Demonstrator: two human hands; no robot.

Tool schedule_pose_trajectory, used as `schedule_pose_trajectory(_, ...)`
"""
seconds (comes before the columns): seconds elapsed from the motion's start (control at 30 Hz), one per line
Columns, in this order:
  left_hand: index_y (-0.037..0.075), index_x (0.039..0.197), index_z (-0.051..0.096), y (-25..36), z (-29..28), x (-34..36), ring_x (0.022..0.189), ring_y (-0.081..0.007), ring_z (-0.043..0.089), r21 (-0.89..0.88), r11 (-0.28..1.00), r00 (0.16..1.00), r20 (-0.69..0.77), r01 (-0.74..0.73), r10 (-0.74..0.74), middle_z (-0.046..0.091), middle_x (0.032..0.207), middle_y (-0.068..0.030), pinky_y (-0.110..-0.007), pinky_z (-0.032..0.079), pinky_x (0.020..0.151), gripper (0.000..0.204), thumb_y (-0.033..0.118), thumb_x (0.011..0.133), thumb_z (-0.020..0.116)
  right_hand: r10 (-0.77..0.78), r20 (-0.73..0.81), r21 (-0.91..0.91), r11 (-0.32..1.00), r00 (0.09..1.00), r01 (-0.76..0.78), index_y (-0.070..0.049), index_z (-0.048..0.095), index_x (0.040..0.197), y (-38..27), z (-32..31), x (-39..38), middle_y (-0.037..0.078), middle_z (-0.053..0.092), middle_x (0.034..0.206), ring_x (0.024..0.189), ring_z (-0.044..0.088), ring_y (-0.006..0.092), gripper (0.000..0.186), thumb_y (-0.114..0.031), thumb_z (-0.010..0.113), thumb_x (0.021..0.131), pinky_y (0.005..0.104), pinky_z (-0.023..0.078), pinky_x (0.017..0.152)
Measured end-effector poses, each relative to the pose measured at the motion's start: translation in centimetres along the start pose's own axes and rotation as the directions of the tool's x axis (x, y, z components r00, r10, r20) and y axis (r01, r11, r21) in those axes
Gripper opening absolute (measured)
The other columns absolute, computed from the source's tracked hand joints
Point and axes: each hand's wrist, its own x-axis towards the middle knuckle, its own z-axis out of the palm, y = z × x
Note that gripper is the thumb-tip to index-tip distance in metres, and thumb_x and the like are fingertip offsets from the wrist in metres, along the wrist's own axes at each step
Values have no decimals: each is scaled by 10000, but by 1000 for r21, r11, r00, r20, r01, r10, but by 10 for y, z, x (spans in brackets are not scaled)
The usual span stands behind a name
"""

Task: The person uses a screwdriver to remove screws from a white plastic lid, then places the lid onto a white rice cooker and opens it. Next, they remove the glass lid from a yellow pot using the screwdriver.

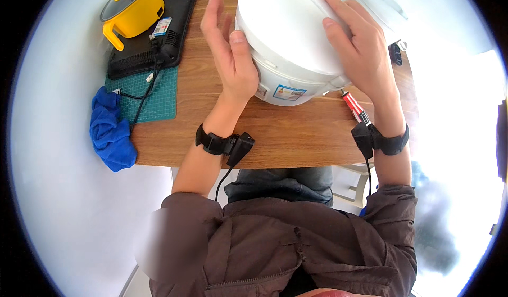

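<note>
A white round lidded appliance point(288, 32), shaped like a small rice cooker, stands at the far middle of the table. It has a smooth lid and a blue-edged label on its front. My left hand point(233, 59) rests against its left side, thumb at the wall and fingers stretched upward. Across the right edge of the lid lies my right hand point(362, 48), with fingers spread and touching the surface. Just below it, a slim tool with a red-and-white striped handle point(355, 108), like a screwdriver, lies partly hidden by my wrist.
On the left, a yellow pot point(138, 19) with a handle stands on a black flat device point(180, 37). A green cutting mat point(164, 101), black cables and a crumpled blue cloth point(109, 133) lie nearer. A pale translucent container point(383, 3) stands behind my right hand.
</note>
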Motion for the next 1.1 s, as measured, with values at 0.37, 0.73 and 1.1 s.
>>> schedule_pose_trajectory(0.37, -18, 1545, 333, 3, 1, 4, 1372, -290, 465, -209, 970, 986, 130, 127, -101, 453, 1501, -201, -409, 358, 1153, 724, 526, 1067, 358, -165, 1, -13, 986, 986, 165, 75, 590, 1334, 15, 5, 6, 255, 636, 1126, 1017, 641, 431, 446, -160, 605, 955, 450, 511, 908)
schedule_pose_trajectory(0.73, 5, 1538, 345, 20, 2, 12, 1336, -264, 518, -150, 910, 913, 205, 386, -353, 516, 1450, -185, -372, 423, 1110, 807, 646, 1048, 344, -59, -56, 207, 976, 997, 69, 63, 603, 1326, 26, 0, 3, 184, 631, 1071, 976, 628, 299, 398, -222, 521, 1060, 382, 484, 887)
schedule_pose_trajectory(1.1, -64, 1511, 379, 35, 5, 36, 1311, -283, 548, -135, 822, 824, 236, 553, -515, 532, 1439, -213, -374, 446, 1090, 708, 476, 1053, 422, 279, 56, 818, 538, 959, -205, 32, 555, 1420, 137, 33, 45, 124, 631, 1353, 1221, 587, 186, 479, -310, 521, 1087, 307, 475, 1018)
